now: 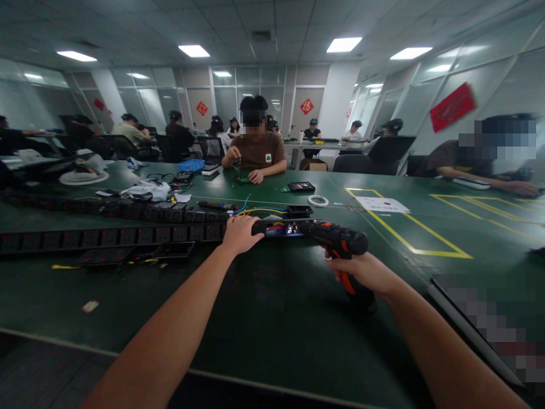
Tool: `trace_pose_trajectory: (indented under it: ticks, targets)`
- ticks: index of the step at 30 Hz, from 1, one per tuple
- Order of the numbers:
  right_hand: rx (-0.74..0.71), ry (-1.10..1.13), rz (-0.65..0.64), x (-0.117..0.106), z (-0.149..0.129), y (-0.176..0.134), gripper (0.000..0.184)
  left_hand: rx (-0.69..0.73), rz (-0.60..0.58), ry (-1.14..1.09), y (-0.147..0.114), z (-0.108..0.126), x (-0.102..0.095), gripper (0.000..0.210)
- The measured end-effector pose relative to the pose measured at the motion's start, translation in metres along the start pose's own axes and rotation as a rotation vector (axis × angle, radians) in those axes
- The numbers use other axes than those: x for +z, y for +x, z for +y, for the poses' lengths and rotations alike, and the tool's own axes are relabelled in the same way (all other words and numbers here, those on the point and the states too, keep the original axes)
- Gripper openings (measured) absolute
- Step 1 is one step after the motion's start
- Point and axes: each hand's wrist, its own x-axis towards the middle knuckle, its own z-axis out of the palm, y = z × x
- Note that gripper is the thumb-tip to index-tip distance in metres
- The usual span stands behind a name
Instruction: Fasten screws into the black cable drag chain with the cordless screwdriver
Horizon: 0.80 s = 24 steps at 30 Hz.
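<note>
My right hand is wrapped round the grip of a black and orange cordless drill. The drill's front end points left, at the open end of a long black power strip. Coloured wires show inside that open end; whether the drill's tip touches anything there I cannot tell. Closed over the strip, just left of the wires, is my left hand. Behind it lie a second row of black sockets and a screwdriver-like tool.
Across the green table a person handles small parts. Nearby are a blue basket, a roll of white tape, a paper sheet and yellow tape outlines. Loose black casings lie in front of the strip.
</note>
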Motion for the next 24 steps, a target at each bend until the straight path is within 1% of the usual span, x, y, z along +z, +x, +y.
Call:
trace_pose_trajectory:
  ticks: [8, 14, 24]
  targets:
    - [-0.010, -0.003, -0.009, -0.0007, 0.0008, -0.0003, 0.032, 0.009, 0.016, -0.002, 0.0005, -0.0003, 0.0005, 0.049]
    - [0.014, -0.002, -0.007, -0.0007, -0.0021, -0.0018, 0.041, 0.004, -0.003, -0.005, -0.0004, 0.0018, -0.0029, 0.049]
    - [0.025, 0.022, -0.031, -0.0026, -0.0017, -0.0025, 0.055, 0.008, 0.024, -0.002, -0.0003, 0.0009, 0.0007, 0.048]
